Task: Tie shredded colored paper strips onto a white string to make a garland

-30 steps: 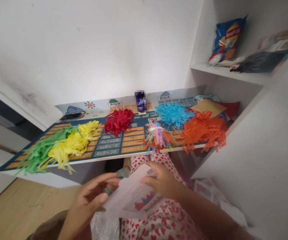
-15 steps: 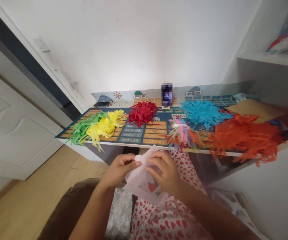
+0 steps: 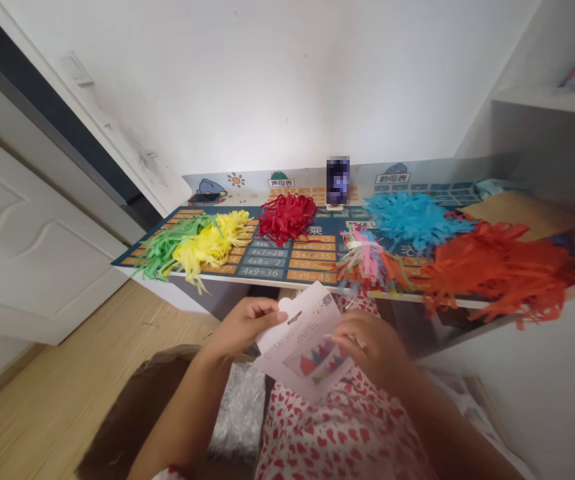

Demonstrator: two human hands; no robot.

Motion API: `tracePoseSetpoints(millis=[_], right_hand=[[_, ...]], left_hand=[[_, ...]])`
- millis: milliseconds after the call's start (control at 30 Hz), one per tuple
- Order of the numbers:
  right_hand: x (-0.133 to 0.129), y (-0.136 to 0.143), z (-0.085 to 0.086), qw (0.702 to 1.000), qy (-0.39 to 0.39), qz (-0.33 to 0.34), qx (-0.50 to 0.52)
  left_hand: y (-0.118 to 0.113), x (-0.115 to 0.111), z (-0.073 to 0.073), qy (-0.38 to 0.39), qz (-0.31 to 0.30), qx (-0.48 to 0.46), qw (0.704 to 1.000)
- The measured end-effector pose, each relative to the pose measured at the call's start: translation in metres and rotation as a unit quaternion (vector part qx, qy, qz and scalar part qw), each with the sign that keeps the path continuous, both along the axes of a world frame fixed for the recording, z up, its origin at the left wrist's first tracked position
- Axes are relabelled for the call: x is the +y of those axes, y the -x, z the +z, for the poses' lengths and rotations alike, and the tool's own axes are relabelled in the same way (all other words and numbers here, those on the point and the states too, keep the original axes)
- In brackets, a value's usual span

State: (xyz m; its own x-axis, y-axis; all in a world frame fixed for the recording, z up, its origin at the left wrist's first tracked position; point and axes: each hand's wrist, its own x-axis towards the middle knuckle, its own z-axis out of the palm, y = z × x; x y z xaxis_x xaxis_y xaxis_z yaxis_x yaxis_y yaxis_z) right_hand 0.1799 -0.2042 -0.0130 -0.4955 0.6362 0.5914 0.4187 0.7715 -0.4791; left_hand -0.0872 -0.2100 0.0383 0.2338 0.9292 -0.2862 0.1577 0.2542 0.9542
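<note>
In front of my lap is a pale pink printed card [image 3: 292, 343] with a hang slot and a picture of coloured shapes. My left hand [image 3: 250, 327] pinches its upper left edge between thumb and fingers, next to a small rounded white tab. At the card's right edge is my right hand [image 3: 372, 347], slightly blurred, its fingers curled in a pinch. Something small and pale shows at those fingertips, too unclear to name. Beyond the card, a multicoloured paper-strip bundle [image 3: 367, 260] lies on the table's front edge.
The table [image 3: 262, 263] has a printed multiplication mat. On it lie green [image 3: 162, 247], yellow [image 3: 212, 243], red [image 3: 287, 219], blue [image 3: 417, 219] and orange [image 3: 502, 270] shredded-paper piles. A phone [image 3: 338, 181] stands at the back. A cardboard box [image 3: 132, 407] holding clear plastic [image 3: 240, 407] is below left.
My right hand has moved right, from over the card's middle to its right edge, uncovering the hang slot and more of the picture. My left hand keeps its pinch. The view has shifted slightly.
</note>
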Motion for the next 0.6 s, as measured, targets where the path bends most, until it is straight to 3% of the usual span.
tracePoseSetpoints(millis=[100,167,300,400,600], right_hand=[[0.004,-0.044,-0.009,0.986,0.053,-0.028,-0.153],[0.008,-0.053,-0.014,0.981,0.062,-0.068,-0.169],[0.013,-0.02,-0.011,0.988,0.117,-0.091,-0.042],[0.013,0.014,-0.004,0.976,0.193,-0.101,-0.01],[0.006,0.035,-0.006,0.98,0.117,-0.157,-0.037]], left_hand=[[0.006,0.001,0.001,-0.024,-0.021,0.017,0.999],[0.006,0.003,0.004,-0.034,-0.04,0.015,0.998],[-0.003,0.008,0.014,-0.049,-0.082,0.025,0.995],[-0.01,0.008,0.024,-0.11,-0.098,0.1,0.984],[-0.011,-0.003,0.035,-0.219,-0.095,0.299,0.924]])
